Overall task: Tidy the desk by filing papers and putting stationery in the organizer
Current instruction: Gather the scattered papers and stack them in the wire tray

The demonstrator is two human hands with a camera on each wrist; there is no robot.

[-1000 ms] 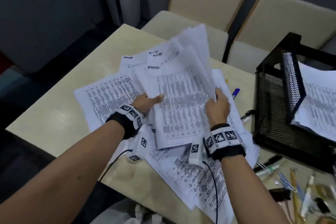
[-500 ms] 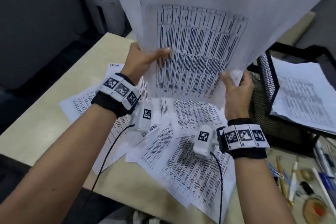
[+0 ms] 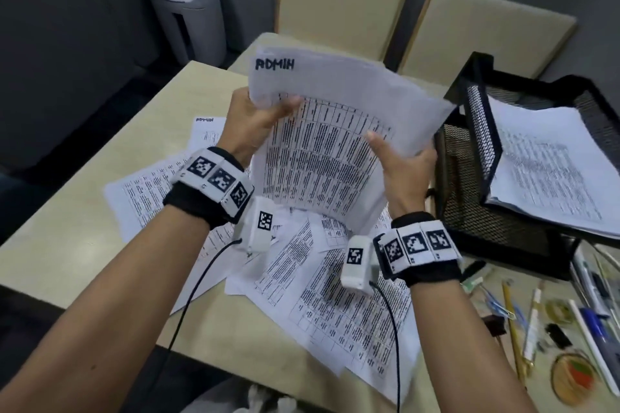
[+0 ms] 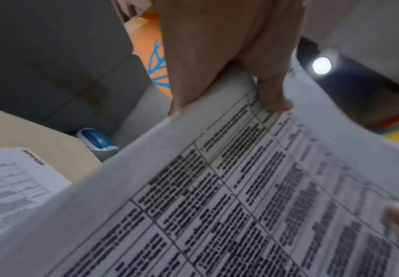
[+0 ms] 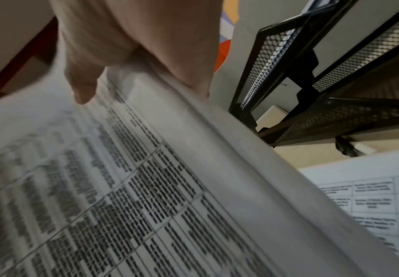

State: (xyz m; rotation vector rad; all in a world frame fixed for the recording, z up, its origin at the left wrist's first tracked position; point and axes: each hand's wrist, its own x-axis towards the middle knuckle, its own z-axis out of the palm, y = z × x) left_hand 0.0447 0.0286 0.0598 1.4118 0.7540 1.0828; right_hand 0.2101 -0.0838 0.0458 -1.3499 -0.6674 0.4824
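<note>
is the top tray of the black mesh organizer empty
No, the top tray of the organizer already holds a stack of printed papers lying flat in it.

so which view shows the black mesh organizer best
The head view: the black mesh organizer stands whole on the desk's right side, papers lying in its upper tray. The right wrist view catches only its frame and mesh from below. The left wrist view shows none of it.

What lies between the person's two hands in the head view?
The lifted bundle of papers marked ADMIN spans the gap: the left hand grips its left edge and the right hand its right edge. The head view shows this best.
</note>
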